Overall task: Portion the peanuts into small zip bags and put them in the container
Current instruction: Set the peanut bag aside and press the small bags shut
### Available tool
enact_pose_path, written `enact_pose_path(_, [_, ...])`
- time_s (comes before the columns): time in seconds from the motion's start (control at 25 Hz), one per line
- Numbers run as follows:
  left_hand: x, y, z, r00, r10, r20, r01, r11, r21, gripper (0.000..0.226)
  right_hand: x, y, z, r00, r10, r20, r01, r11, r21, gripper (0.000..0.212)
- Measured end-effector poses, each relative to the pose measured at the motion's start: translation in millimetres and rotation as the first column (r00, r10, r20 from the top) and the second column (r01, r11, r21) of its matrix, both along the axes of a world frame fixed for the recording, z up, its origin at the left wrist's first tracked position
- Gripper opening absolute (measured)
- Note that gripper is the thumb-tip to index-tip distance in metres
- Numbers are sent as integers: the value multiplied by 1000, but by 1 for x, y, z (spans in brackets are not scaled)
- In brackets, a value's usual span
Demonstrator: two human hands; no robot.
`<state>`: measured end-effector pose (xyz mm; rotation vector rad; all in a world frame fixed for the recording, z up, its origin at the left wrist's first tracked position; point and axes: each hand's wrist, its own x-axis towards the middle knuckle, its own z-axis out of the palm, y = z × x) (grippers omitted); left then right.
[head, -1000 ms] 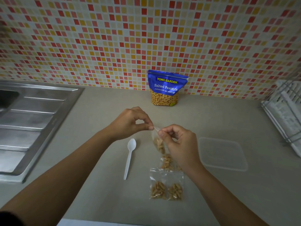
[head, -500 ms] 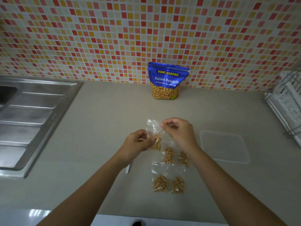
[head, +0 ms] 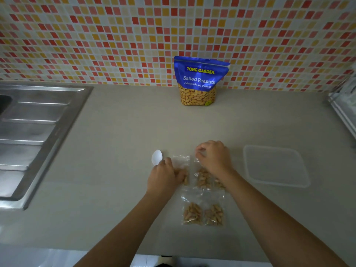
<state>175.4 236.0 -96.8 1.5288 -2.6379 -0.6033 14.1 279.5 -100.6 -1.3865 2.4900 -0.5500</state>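
One steel sink (head: 38, 132) with a ribbed drainboard fills the far left of the grey surface (head: 119, 132). Right of it, near the middle, a white plastic spoon (head: 157, 158) shows only its bowl; its handle is hidden behind the left hand (head: 163, 176). That hand is curled round the lower, peanut-filled part of a small zip bag (head: 181, 161), which lies on the surface just beside the spoon. Farther back, against the tiled wall (head: 96, 35), a blue peanut pouch (head: 200, 81) stands upright. Just right of the held bag lies a second filled bag (head: 202, 178). The right hand (head: 213, 158) is over it with fingers curled at its top edge; I cannot tell whether they pinch the plastic. Another bag is partly hidden under that wrist. Nearer the person, a front pair of bags (head: 192, 211) lies side by side, touching. All the bags are on the surface, left of a clear shallow container (head: 275, 166) and apart from it. A dish rack (head: 344, 108) sits at the far right edge.
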Motion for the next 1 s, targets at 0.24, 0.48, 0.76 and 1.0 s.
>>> enact_pose_path(0.24, [-45,-24,-3,921,-380,84,388,910,-145,42,-34,25,16,972,177,-155,-112,928,356,39])
enact_pose_path(0.48, [-71,-23,-19,879,-394,269,444,883,-156,37,-25,25,4,953,200,-226,-114,932,344,27])
enact_pose_path(0.76, [-51,-22,5,909,-307,-283,366,911,188,10,-24,48,15,973,156,170,-159,987,6,7])
enact_pose_path(1.0, [-36,-22,54,808,-201,-554,433,841,326,23,-22,69,57,826,41,563,120,962,-246,9])
